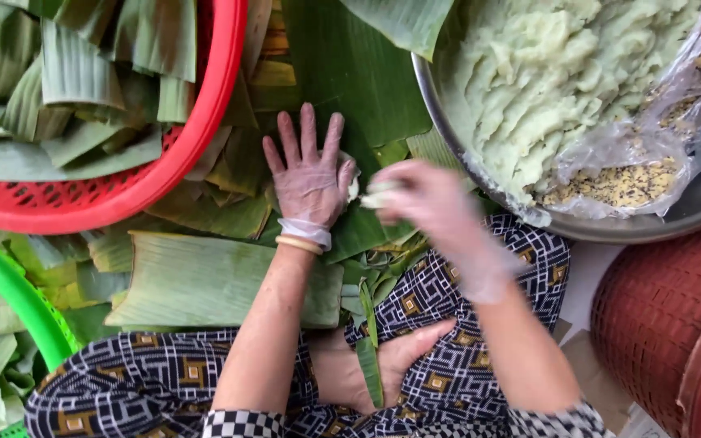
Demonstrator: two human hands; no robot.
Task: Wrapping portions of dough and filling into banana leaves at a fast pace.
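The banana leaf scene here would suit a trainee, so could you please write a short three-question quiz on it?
1. True or false: the left hand lies flat, fingers spread, on a banana leaf.
2. What colour is the basket holding cut leaf strips? A red, B blue, C black.
3. What fills the metal bowl near the blurred right hand?

Key: 1 true; 2 A; 3 pale green dough, plus a plastic bag of yellowish crumbs.

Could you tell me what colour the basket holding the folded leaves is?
The basket is red, seen best in the head view.
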